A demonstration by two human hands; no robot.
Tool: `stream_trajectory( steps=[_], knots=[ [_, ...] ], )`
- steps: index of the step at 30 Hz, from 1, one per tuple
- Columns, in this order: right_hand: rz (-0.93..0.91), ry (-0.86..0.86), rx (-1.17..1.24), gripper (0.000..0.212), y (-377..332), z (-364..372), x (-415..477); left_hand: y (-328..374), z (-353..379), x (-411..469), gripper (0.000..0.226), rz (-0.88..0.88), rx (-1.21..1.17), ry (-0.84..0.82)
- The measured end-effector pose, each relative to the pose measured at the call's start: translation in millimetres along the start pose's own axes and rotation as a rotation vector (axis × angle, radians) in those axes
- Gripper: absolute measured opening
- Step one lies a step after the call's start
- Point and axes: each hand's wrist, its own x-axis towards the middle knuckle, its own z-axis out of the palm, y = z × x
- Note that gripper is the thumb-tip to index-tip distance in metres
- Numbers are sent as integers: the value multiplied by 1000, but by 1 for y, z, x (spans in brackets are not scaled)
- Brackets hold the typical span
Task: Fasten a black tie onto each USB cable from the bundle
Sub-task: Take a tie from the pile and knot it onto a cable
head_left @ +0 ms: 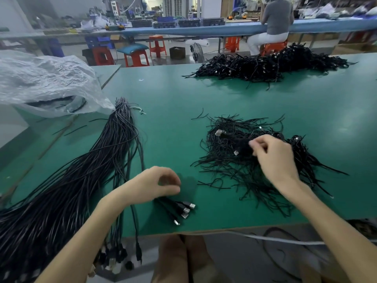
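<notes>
Green table (173, 119): picking a tie.
Right hand (273, 158) pinches among the ties (230, 166) at right. Left hand (155, 184) curls over near cable ends (181, 209), grip unclear. Bundle (102, 160) lies left. Next, one tie must come free alone.

Black cables (81, 180), seemingly black ties (234, 166), green table (173, 111).
</notes>
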Motion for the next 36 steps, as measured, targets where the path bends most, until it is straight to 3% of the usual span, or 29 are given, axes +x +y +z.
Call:
stream_trajectory(
  steps=[3, 10, 13, 19, 25, 28, 31, 33, 34, 36],
  knots=[
    [143, 85, -88, 24, 26, -11, 14, -7, 1, -8, 26, -26, 92, -126],
    [177, 114, -127, 28, 40, -11, 15, -7, -3, -12, 24, -6, 170, -82],
    [132, 82, -171, 31, 38, -9, 14, -7, -4, -13, 20, 3, 160, -10],
    [-83, 93, -484, 40, 13, -6, -6, 8, 1, -11, 24, 125, -13, 326],
    [-227, -37, -561, 50, -35, 13, -31, 48, 12, -9, 27, 219, -122, 404],
    [-281, -79, -557, 59, -45, 24, -41, 63, 14, -17, 20, 268, -306, 421],
    [-384, -106, -439, 62, -50, 29, -53, 76, 13, -28, 13, 386, -488, 387],
    [-451, -201, -244, 48, -57, 35, -61, 84, 13, -31, 9, 449, -586, 342],
    [-400, -320, -43, 38, -62, 40, -65, 87, 14, -31, 8, 462, -640, 320],
    [-142, -591, 583, 24, -81, 50, -74, 95, 19, -31, 9, 465, -747, 294]
  ],
)
